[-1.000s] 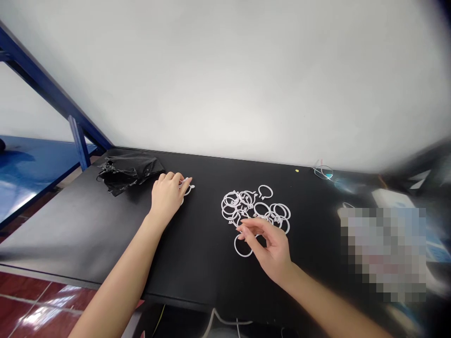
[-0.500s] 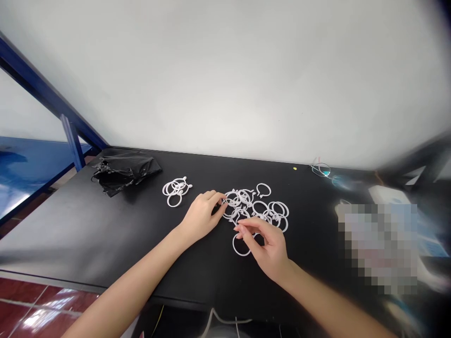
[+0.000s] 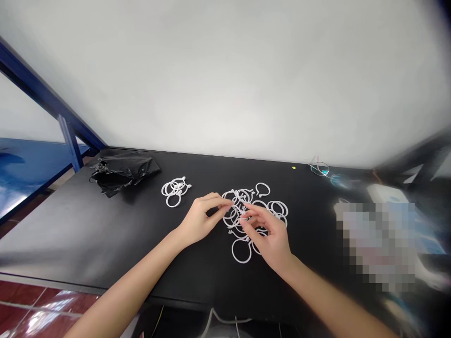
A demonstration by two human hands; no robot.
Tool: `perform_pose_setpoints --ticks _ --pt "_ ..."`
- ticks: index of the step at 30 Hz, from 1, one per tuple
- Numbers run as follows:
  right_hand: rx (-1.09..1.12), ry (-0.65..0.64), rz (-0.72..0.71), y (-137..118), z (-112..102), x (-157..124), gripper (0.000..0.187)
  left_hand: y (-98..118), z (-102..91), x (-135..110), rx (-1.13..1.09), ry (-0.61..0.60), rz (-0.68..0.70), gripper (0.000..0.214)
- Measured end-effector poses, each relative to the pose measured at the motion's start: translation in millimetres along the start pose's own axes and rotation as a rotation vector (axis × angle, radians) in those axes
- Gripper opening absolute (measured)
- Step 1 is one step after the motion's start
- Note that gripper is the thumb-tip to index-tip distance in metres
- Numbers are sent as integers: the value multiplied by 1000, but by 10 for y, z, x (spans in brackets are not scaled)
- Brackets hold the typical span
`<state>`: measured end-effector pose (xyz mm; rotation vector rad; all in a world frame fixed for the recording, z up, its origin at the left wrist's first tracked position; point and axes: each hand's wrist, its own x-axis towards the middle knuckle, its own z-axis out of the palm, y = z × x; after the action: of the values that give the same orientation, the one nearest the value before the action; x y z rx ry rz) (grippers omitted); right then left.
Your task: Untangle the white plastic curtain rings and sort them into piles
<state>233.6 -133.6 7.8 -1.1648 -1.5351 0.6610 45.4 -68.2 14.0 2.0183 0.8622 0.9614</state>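
A loose pile of thin white plastic rings (image 3: 241, 252), with small knobs or clasp ends, lies on the black tabletop (image 3: 190, 272). My left hand (image 3: 202, 218) is at the pile's left side, thumb and forefinger pinched on a white ring. Over the pile's right part is my right hand (image 3: 269, 237), its thumb and forefinger apart and the other fingers curled. It hides some rings, and I see nothing clearly held in it. A smaller group of closed-looking white rings (image 3: 173, 200) lies apart, to the left of my left hand.
A crumpled black plastic bag (image 3: 141, 170) lies at the back left. Eyeglasses (image 3: 320, 169) rest at the back right, near a small yellow bit (image 3: 293, 167). Blurred items and a pixelated patch are at the right. A pale wall (image 3: 225, 84) stands behind the table.
My right thumb and forefinger have spread apart, and the hand has shifted slightly. My left fingertips have moved a little right. Rings at the pile's near side have shifted toward me.
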Motion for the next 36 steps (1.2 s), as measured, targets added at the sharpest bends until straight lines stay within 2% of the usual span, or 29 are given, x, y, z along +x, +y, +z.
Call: perform_pose_setpoints --ticks 6,10,12,17,21,24,25,27,30,33,36 --pt "12 -14 -113 -13 -3 -30 12 98 43 -18 -72 -53 -6 23" --pt "-6 -55 -183 -68 19 -73 10 157 146 -81 26 -140 114 33" --pt "17 -81 -201 -83 32 -95 11 158 200 -117 78 -146 171 42" --pt "99 -122 -154 -58 47 -134 9 132 250 -156 187 -92 279 51" --pt "165 -163 -82 -34 29 -130 12 107 140 -109 320 -116 316 53" --pt "219 -145 -17 -32 14 -107 27 10 -75 -40 560 58 208 42" --pt "212 -126 -8 -32 13 -98 26 -39 -169 -19 649 153 141 39" --pt "143 -93 -30 -29 14 -79 17 -146 -364 5 796 264 4 35" --pt "9 -105 -151 -9 3 -43 10 -283 -609 -5 916 289 -166 30" --pt "-128 -280 -318 31 -61 9 4 -360 -731 -38 977 259 -278 28" --pt "-254 -516 -367 61 -161 62 17 -396 -756 -58 998 240 -352 28"
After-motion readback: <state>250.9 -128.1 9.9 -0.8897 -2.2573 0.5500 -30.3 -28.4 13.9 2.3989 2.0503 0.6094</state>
